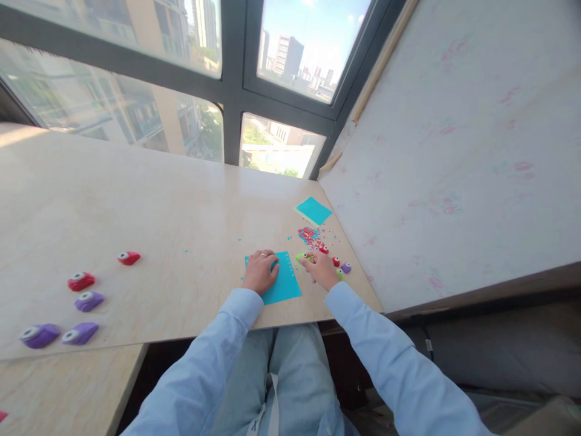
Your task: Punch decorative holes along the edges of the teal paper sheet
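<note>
A sheet of blue paper (285, 280) with small holes along its edges lies near the front of the table. My left hand (262, 272) rests on it, fingers lying over its left part. Just right of the sheet, my right hand (323, 270) closes its fingers on a green paper punch (303, 257), which sits close to the paper's upper right edge. Beyond that hand are a red punch (336, 261), a purple punch (346, 267) and another green punch (340, 275), partly hidden by the hand. One more red punch (324, 249) stands by the confetti.
Red and blue paper bits (309, 235) lie heaped behind my right hand. Farther back is a stack of blue and pale paper (314, 211). Several red and purple punches (89, 300) stand at the table's left. A wall (436, 151) borders the right, windows the back.
</note>
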A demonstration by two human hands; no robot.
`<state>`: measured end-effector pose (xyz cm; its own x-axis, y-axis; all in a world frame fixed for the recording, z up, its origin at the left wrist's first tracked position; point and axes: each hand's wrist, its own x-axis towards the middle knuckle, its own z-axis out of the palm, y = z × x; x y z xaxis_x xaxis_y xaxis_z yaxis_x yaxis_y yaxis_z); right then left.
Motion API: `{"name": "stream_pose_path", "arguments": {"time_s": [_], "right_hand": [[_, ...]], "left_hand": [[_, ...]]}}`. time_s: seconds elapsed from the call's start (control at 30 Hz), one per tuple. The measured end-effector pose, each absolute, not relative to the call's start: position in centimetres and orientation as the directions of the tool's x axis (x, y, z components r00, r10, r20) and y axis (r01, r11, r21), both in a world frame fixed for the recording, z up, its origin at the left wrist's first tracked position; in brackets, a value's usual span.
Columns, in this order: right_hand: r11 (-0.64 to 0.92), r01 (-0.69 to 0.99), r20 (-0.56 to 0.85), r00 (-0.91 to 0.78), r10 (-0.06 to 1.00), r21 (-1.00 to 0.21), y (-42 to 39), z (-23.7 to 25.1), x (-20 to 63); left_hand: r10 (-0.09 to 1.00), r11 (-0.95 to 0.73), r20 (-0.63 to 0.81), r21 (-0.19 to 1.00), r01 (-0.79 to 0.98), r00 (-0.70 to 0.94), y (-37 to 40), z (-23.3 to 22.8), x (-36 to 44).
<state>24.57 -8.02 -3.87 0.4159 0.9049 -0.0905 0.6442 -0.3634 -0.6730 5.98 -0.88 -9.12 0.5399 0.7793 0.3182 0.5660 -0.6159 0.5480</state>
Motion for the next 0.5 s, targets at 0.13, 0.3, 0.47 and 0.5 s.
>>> {"name": "stream_pose_path", "arguments": {"time_s": [0.13, 0.3, 0.47, 0.5], "right_hand": [[-0.308, 0.548, -0.034, 0.452, 0.891, -0.778, -8.4, -3.9, 25.7], [-0.242, 0.721, 0.139, 0.425, 0.894, -0.649, -6.1, -2.3, 27.7], [-0.3, 0.879, 0.066, 0.348, 0.935, -0.371, -2.2, -0.5, 29.8], [-0.308, 0.895, 0.029, 0.335, 0.942, -0.323, -1.7, -0.4, 30.3]], "left_hand": [[0.777, -0.62, 0.315, 0.531, 0.577, 0.545, -0.9, -9.0, 6.0], [0.78, -0.619, 0.31, 0.51, 0.598, 0.543, -1.0, -9.0, 6.1], [0.783, -0.613, 0.301, 0.517, 0.597, 0.544, -1.1, -9.0, 6.0], [0.786, -0.61, 0.3, 0.521, 0.597, 0.541, -1.1, -9.0, 6.0]]}}
